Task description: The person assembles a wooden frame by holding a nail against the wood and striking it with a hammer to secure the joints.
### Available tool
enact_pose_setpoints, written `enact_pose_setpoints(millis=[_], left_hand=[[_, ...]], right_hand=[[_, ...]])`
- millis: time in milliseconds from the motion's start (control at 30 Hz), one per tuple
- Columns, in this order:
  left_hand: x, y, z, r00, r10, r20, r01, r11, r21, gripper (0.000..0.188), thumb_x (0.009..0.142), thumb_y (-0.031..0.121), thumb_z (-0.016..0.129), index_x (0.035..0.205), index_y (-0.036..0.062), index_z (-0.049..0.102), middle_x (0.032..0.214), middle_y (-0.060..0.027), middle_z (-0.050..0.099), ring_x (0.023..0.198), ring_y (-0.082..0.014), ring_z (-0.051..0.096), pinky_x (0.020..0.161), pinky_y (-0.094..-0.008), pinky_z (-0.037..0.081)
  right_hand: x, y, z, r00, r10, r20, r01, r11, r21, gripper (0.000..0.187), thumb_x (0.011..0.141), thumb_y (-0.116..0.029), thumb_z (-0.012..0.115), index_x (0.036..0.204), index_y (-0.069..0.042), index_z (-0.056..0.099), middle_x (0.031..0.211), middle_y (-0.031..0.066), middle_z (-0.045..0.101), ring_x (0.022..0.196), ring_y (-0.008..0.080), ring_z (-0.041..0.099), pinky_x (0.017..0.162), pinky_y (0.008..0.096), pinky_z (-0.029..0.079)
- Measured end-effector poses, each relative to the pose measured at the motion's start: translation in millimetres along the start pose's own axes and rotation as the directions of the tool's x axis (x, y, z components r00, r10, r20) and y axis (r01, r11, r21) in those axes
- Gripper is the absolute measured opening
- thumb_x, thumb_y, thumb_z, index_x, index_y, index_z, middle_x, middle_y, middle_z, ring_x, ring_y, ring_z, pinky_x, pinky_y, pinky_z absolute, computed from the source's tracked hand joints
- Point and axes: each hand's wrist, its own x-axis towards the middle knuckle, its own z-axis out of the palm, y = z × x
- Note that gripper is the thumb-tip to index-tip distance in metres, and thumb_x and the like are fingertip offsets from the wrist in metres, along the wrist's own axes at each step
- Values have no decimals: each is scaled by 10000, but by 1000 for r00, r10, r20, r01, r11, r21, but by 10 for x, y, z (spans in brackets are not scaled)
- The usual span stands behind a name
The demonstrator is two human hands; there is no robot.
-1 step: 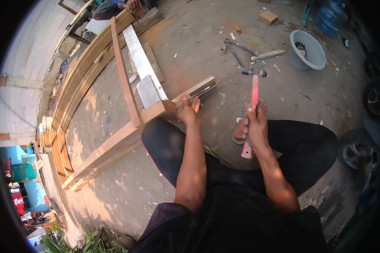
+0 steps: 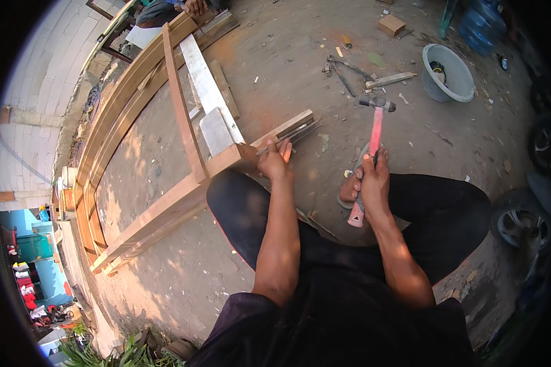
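My right hand [image 2: 375, 183] is wrapped round the handle of a hammer [image 2: 376, 128] with a pinkish-red and black grip. The hammer stands slantwise, its dark metal head away from me, over my bare foot [image 2: 350, 186]. My left hand [image 2: 275, 162] is closed at the near corner of a brown wooden frame [image 2: 183, 189]. Something slim and dark sits at its fingertips, too small to name. Just beyond these fingers, thin grey strips [image 2: 303, 130] lie along a wooden end piece [image 2: 294, 122] that sticks out from the frame.
A white board [image 2: 205, 79] and a grey flat plate [image 2: 215, 131] lie inside the frame. Farther off are pincers-like tools [image 2: 349, 67], a wood offcut [image 2: 393, 79], a grey bucket [image 2: 447, 73] and a blue water jug [image 2: 480, 27]. Another person's hand [image 2: 194, 7] rests at the frame's far end.
The hammer has tilted: its head has swung slightly to the right and the handle's butt a little left. My left hand keeps its place at the frame corner.
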Motion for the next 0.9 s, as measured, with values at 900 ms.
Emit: enact_pose_setpoints(millis=[900], left_hand=[[304,297,364,769,-202,606,-606,-532,591,540,898,507,580,930,-13,723,1050,-255,694,1037,-378,666,878,-461,538]], right_hand=[[42,-98,-314,916,250,312,-192,960,-204,199,1043,-263,488,1009,-71,449,635,-19,462,410,74,432,346,261,380]])
